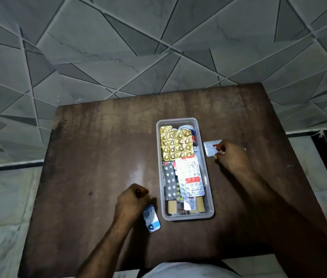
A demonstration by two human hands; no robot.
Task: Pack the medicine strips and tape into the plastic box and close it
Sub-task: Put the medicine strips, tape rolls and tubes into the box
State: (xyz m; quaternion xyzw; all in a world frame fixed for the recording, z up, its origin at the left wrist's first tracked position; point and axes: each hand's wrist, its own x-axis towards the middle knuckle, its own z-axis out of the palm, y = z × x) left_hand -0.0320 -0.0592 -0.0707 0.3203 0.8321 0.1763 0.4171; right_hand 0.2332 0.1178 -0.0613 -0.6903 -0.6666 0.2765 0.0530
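Note:
A clear plastic box (210, 207) stands open on the dark wooden table (98, 167), holding several medicine strips: a gold foil strip (175, 144) at the far end, a silver blister strip (169, 182) and a white-and-red strip (191, 178) nearer me. My left hand (131, 199) is left of the box, fingers closed on a blue-and-white strip (151, 218) lying by the box's near corner. My right hand (232, 155) is right of the box, pinching a small silver strip with a red mark (209, 148) on the table. No tape or lid is visible.
The table sits against a grey wall of angular tiles (158, 47). Pale marble floor (2, 197) shows at both sides. A white garment (188, 270) is at the bottom edge, just below the table's near edge.

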